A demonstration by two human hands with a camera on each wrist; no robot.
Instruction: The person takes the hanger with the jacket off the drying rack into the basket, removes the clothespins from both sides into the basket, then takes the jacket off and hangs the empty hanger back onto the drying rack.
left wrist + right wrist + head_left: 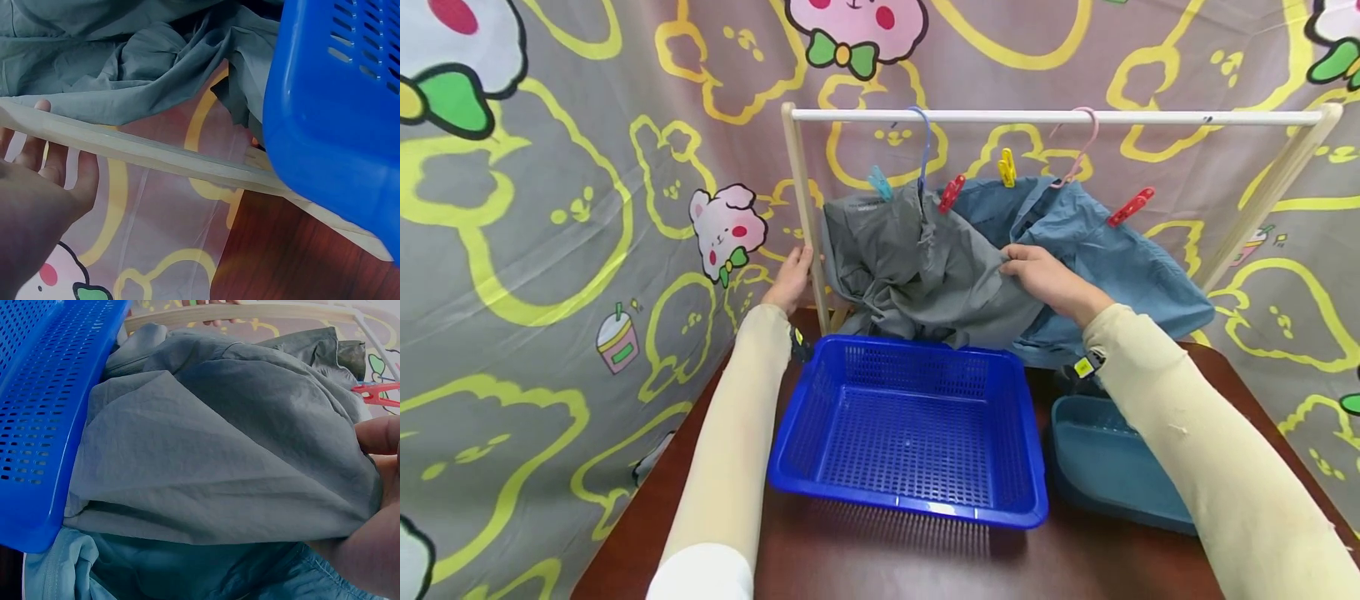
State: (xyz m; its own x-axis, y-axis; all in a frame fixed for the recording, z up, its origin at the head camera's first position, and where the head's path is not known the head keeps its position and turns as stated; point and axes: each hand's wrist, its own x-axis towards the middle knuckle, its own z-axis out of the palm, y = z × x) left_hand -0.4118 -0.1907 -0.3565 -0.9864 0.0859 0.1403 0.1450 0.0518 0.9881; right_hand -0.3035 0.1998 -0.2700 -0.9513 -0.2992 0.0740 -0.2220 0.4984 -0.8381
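Note:
A grey garment hangs bunched on a blue hanger, held with a light blue clothespin and a red clothespin. My right hand pinches its right edge between thumb and fingers, drawing the cloth out sideways; the right wrist view shows the grey fabric spread from that grip. My left hand holds the rack's left wooden post, its fingers passing behind the wood in the left wrist view. Behind my right hand a blue garment hangs on a pink hanger.
A blue perforated basket stands on the dark wooden table before the rack. To its right is a teal basin, partly behind my right forearm. The white rail spans the top; a patterned curtain encloses the back and sides.

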